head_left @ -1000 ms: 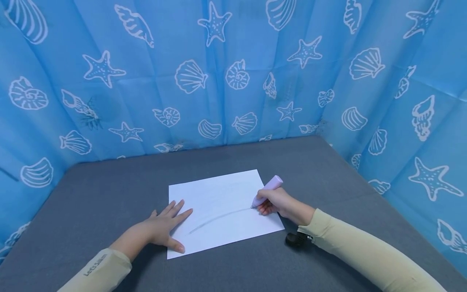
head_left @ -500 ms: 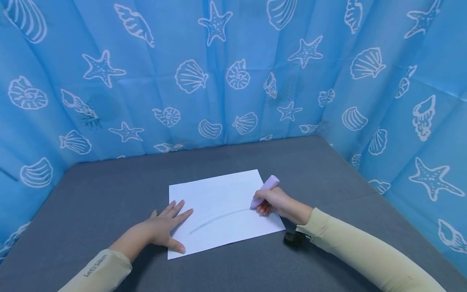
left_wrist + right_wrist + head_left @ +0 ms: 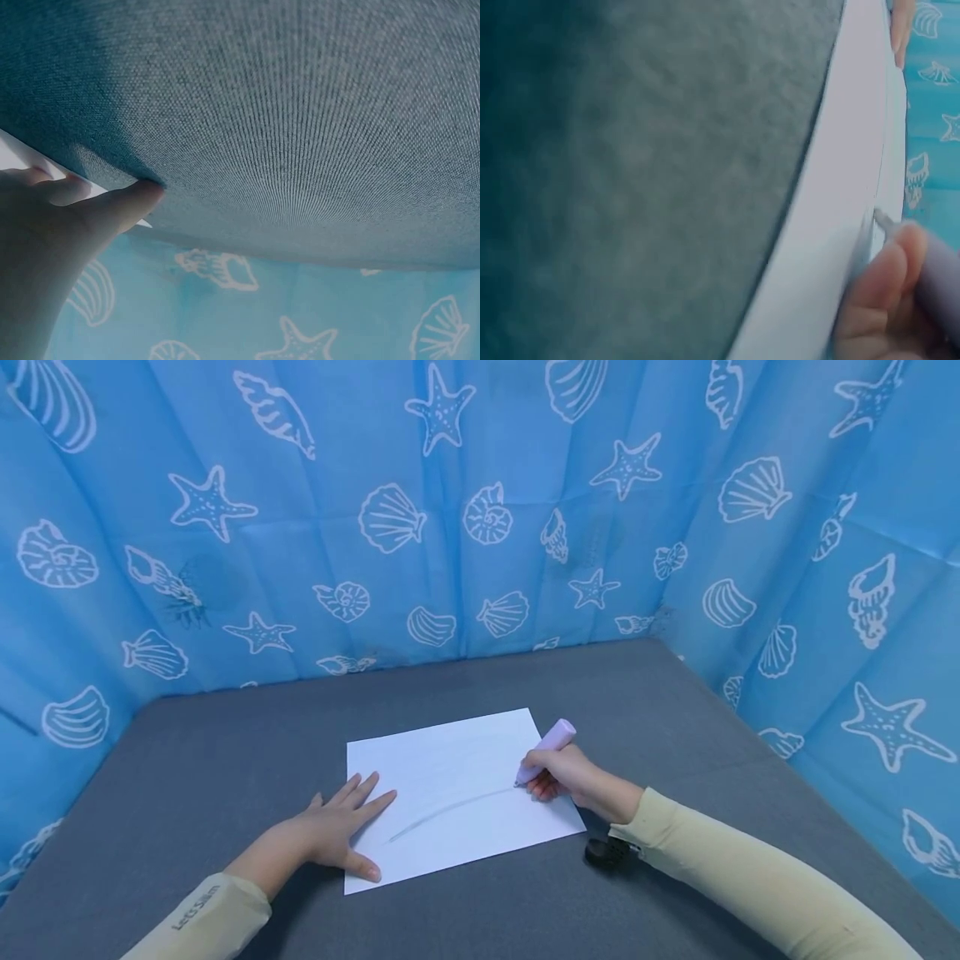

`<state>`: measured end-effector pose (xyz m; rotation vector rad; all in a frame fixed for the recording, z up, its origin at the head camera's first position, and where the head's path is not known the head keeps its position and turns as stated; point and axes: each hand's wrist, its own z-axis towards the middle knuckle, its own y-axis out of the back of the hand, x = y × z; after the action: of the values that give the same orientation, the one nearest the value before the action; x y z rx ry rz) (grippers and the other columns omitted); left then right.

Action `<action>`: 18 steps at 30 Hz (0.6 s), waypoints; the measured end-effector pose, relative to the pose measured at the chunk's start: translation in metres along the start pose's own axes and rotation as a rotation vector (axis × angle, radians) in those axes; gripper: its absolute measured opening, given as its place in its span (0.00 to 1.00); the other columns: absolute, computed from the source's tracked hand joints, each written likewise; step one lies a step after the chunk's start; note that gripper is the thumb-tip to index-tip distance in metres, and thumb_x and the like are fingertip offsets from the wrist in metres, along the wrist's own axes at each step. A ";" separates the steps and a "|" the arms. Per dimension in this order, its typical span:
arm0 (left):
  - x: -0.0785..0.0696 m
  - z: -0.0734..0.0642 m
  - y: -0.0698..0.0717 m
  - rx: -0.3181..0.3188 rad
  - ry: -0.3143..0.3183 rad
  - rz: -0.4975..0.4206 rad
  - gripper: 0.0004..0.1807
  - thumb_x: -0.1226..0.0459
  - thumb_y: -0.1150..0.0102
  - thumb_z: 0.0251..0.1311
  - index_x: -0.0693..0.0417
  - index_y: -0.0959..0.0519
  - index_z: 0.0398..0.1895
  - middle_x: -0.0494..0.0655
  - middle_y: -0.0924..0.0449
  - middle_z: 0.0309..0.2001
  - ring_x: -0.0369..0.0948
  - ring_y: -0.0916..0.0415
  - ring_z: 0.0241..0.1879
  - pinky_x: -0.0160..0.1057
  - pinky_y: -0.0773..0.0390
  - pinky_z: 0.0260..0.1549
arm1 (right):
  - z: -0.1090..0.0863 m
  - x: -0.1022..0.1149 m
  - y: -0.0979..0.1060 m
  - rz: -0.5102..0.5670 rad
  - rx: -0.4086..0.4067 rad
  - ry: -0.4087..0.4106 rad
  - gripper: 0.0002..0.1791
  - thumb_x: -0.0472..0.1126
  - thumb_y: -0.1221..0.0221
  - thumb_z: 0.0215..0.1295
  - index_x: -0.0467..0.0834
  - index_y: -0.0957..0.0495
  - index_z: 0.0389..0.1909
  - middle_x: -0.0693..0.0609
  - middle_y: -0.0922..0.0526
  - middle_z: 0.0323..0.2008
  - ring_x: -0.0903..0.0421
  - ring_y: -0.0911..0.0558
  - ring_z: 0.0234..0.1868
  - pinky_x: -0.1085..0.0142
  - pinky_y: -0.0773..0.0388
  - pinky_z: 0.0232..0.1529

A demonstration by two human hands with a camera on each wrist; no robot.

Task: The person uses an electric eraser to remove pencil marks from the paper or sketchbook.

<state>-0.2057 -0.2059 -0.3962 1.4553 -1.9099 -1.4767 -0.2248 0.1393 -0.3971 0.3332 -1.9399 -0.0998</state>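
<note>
A white sheet of paper (image 3: 457, 760) lies slightly turned on the grey cloth. Across it runs a thin grey curved line (image 3: 450, 808), rising from lower left toward the right. My right hand (image 3: 564, 772) pinches a thick lilac marker (image 3: 558, 735) near its tip, which sits at the line's right end. In the right wrist view, thumb and finger close round the marker (image 3: 939, 285), its pale tip at the paper (image 3: 832, 165). My left hand (image 3: 330, 831) rests with spread fingers on the sheet's left edge; its fingers (image 3: 124, 202) also show in the left wrist view.
The grey cloth-covered table (image 3: 247, 752) surrounds the sheet. A blue curtain (image 3: 450, 560) with white shells and starfish stands behind the table and along its right side. A small black device (image 3: 603, 852) is attached under the right wrist.
My right hand and the marker have shifted very slightly left over the last second, the tip staying around the line's right end. The left hand and paper hold their place.
</note>
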 end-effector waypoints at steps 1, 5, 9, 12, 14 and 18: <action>-0.001 0.000 0.000 -0.001 0.001 0.005 0.61 0.34 0.33 0.42 0.49 0.48 0.77 0.57 0.64 0.77 0.59 0.68 0.74 0.76 0.58 0.58 | 0.000 0.000 0.001 0.000 0.003 -0.002 0.11 0.39 0.43 0.61 0.32 0.24 0.31 0.48 0.25 0.17 0.59 0.27 0.16 0.70 0.28 0.20; -0.002 0.000 0.000 -0.011 0.000 0.020 0.61 0.35 0.32 0.42 0.49 0.48 0.77 0.58 0.63 0.77 0.60 0.67 0.74 0.76 0.57 0.58 | -0.002 0.000 0.002 0.021 0.002 0.023 0.12 0.38 0.44 0.62 0.30 0.24 0.33 0.48 0.25 0.17 0.59 0.26 0.16 0.70 0.28 0.20; 0.000 0.001 0.000 -0.019 -0.009 0.027 0.61 0.34 0.33 0.42 0.50 0.48 0.76 0.58 0.63 0.77 0.60 0.67 0.74 0.77 0.57 0.57 | -0.002 0.000 0.002 0.075 0.024 0.043 0.13 0.38 0.45 0.61 0.28 0.24 0.36 0.48 0.24 0.18 0.59 0.25 0.17 0.69 0.26 0.21; 0.000 0.001 0.000 -0.019 -0.007 0.026 0.61 0.34 0.33 0.42 0.50 0.47 0.76 0.58 0.63 0.77 0.60 0.67 0.74 0.77 0.57 0.57 | -0.002 -0.001 0.001 0.086 0.037 0.035 0.13 0.37 0.46 0.59 0.28 0.24 0.35 0.48 0.24 0.17 0.60 0.25 0.17 0.70 0.26 0.21; 0.000 0.001 0.000 -0.017 -0.007 0.024 0.61 0.34 0.33 0.42 0.50 0.47 0.76 0.58 0.63 0.77 0.60 0.67 0.74 0.77 0.57 0.57 | -0.001 0.000 0.000 0.081 0.026 0.036 0.12 0.37 0.46 0.58 0.28 0.24 0.34 0.48 0.24 0.17 0.60 0.25 0.17 0.70 0.27 0.20; -0.001 0.000 0.000 -0.009 -0.001 0.023 0.61 0.34 0.33 0.42 0.49 0.48 0.77 0.58 0.64 0.77 0.60 0.67 0.74 0.76 0.57 0.58 | -0.001 0.000 -0.003 0.074 -0.002 0.042 0.12 0.36 0.45 0.56 0.29 0.24 0.33 0.48 0.24 0.17 0.60 0.26 0.16 0.71 0.28 0.19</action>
<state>-0.2057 -0.2047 -0.3955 1.4246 -1.9121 -1.4744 -0.2232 0.1371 -0.3975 0.2599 -1.9080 -0.0454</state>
